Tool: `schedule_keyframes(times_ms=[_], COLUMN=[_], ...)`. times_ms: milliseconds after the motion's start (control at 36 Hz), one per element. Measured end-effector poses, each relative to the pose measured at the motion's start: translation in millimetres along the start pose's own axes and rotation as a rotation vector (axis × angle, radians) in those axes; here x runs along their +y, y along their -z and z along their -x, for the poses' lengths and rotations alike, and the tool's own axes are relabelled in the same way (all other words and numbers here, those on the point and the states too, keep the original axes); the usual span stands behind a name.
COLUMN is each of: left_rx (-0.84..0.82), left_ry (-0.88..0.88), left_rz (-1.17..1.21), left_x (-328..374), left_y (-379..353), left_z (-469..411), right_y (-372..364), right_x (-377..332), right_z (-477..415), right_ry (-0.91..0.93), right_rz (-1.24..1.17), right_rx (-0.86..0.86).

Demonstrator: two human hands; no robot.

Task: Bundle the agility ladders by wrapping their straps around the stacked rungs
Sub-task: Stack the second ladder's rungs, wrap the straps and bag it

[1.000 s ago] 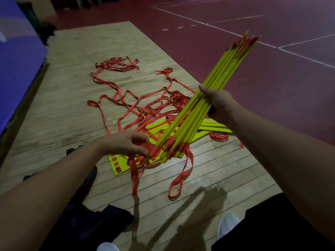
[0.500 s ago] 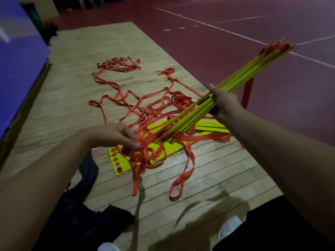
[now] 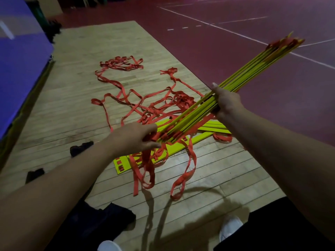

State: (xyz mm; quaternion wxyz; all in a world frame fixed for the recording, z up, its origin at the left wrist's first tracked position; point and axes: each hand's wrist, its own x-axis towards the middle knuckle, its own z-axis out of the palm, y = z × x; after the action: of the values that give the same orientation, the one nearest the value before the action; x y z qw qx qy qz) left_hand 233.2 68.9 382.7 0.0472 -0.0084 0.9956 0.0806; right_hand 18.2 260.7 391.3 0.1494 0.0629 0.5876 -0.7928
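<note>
A stack of yellow ladder rungs (image 3: pixel 250 69) slants through the air from lower left to upper right. My right hand (image 3: pixel 226 103) is clasped around its middle. My left hand (image 3: pixel 134 136) grips the near end, where orange straps (image 3: pixel 150 140) bunch under the fingers. Loose strap loops (image 3: pixel 183 180) hang from that end to the floor. More yellow rungs (image 3: pixel 181 147) lie flat on the wood beneath, partly hidden by the held stack.
A long tangle of orange strap (image 3: pixel 123 63) trails across the wooden floor (image 3: pixel 76 98) toward the far end. A blue mat (image 3: pixel 20 57) borders the left. Red court floor (image 3: pixel 235 19) lies to the right. Dark cloth (image 3: pixel 101 220) and white shoes (image 3: pixel 230 225) sit near my legs.
The held stack has tilted lower and swung right from its steep angle a second ago. My left hand has shifted right along the near end, and the hanging straps have swung with it.
</note>
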Motion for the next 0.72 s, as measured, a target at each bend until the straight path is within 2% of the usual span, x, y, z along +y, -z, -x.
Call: schedule_keyframes(times_ms=[83,194,278,361,389,444,528,583,639,694,722], left_rx=[0.24,0.506,0.592,0.551,0.484,0.203,-0.432,-0.767,-0.916,-0.891,-0.817], left_ry=[-0.051,-0.138,-0.176,-0.245,-0.275,-0.293,-0.167,-0.042,0.071,0.097,0.088], left_rz=[-0.118,0.011,0.102,0.241,0.343,0.495,0.243,0.037,-0.038,0.002,0.043], left_x=[-4.3,-9.0,-11.6,-6.8,-4.9,-1.7,0.2,-0.8,-0.3,-2.2,-4.9], left_y=[-3.8,6.6,14.1,25.0,29.7,37.8,31.1,12.9,-1.7,-4.1,-1.7], left_z=[2.3,6.1,6.9,12.4,15.2,18.6,18.2,17.0,16.6,15.5,14.7], right_y=[2.5,7.5,10.6,13.5,14.7,16.8,19.1,19.1,17.4,14.5,12.9], right_x=[-0.7,-0.2,-0.2,0.5,1.1,1.2,-1.7,-3.4,-4.1,-4.2,-4.0], right_z=[-3.3,-10.2,-13.0,-14.5,-15.2,-16.7,-17.4,-18.1,-18.1,-16.3,-15.5], right_ry=[-0.024,-0.055,-0.069,-0.075,-0.075,-0.066,-0.056,-0.058,-0.068,-0.085,-0.093], right_rz=[-0.022,-0.044,-0.06,-0.06,-0.064,-0.068,-0.084,-0.106,-0.138,-0.162,-0.171], right_rx=[0.022,0.05,0.064,0.072,0.077,0.089,0.09,0.083,0.057,0.035,0.03])
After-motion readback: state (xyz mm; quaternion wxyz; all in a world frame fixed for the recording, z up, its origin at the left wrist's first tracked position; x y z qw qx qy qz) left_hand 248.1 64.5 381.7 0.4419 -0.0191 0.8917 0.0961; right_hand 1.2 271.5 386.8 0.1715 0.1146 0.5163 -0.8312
